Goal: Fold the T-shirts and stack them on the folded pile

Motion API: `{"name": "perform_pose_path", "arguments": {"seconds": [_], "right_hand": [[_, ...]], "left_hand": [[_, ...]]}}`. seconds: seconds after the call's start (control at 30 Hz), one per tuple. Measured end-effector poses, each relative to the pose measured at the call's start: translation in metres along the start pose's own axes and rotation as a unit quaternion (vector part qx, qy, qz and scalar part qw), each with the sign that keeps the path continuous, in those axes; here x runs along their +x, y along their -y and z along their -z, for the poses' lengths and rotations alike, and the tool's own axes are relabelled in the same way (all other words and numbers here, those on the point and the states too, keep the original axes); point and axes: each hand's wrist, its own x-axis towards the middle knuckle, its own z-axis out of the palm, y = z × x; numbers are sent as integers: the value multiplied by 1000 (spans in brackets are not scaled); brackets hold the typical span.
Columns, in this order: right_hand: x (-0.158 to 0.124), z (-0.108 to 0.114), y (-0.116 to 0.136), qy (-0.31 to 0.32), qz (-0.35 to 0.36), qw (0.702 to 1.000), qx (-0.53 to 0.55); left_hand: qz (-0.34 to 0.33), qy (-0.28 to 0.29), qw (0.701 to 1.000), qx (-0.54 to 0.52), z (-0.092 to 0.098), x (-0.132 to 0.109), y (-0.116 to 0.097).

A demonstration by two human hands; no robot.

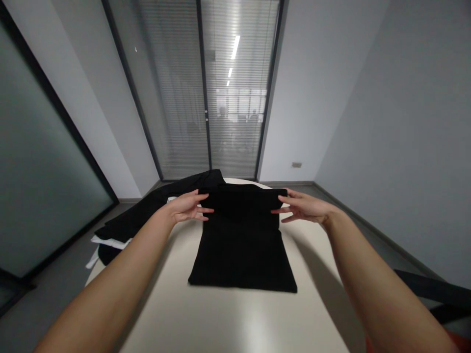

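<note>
A black folded garment [243,255] lies on the table in front of me, its near edge flat and straight. Its far edge is lifted off the tabletop between my two hands. My left hand [188,206] pinches the far left corner between thumb and forefinger, with the other fingers spread along the side. At the far right corner, my right hand [302,207] grips the cloth the same way. What kind of garment it is, I cannot tell.
Beside my left forearm, a pile of dark clothes [147,211] with some white pieces lies along the left edge of the pale table [235,323]. A glass partition with blinds [235,132] stands beyond. A dark chair part [434,287] is at the right.
</note>
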Motion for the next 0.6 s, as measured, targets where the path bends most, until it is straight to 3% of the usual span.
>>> {"name": "perform_pose_path", "arguments": {"seconds": [0.1,0.2,0.37,0.5,0.6], "right_hand": [[-9,4,-7,12,5,1000,-18],[-21,6,-17,28,4,999,-39],[-42,-2,-33,81,38,993,-81],[-52,-14,-43,117,78,982,-124],[-55,-20,-52,131,74,979,-139]], "left_hand": [[17,56,998,-23,3,-15,7],[-9,93,995,-19,6,-30,22],[-55,122,989,66,12,-52,49],[-126,176,961,171,19,-60,66],[-133,209,947,205,24,-60,78]]}}
